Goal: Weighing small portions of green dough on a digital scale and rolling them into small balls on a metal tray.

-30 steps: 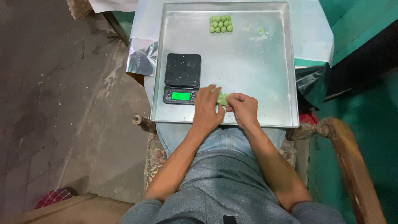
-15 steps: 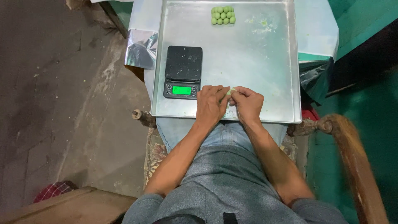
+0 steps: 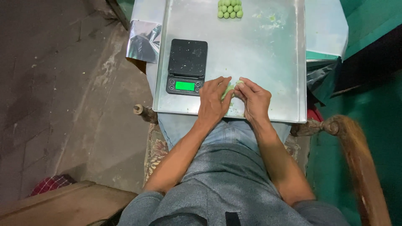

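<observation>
On the near edge of the dull, smeared metal tray (image 3: 268,62), at about 6 o'clock, the left hand (image 3: 213,102) and right hand (image 3: 254,100) meet, fingers curled in and pinching a soft pale-green lump of dough (image 3: 230,88) between them. At 9 o'clock from the hands, almost touching the left one, sits a flat black scale (image 3: 187,67) with a glowing green display. At 12 o'clock, well apart, smooth green balls (image 3: 230,8) lie packed in a tight cluster.

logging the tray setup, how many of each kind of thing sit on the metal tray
small green dough balls, clustered at the far edge: about 11, packed too close to be sure
black digital scale with lit green display: 1
pale green dough piece between both hands: 1
total: about 13
</observation>
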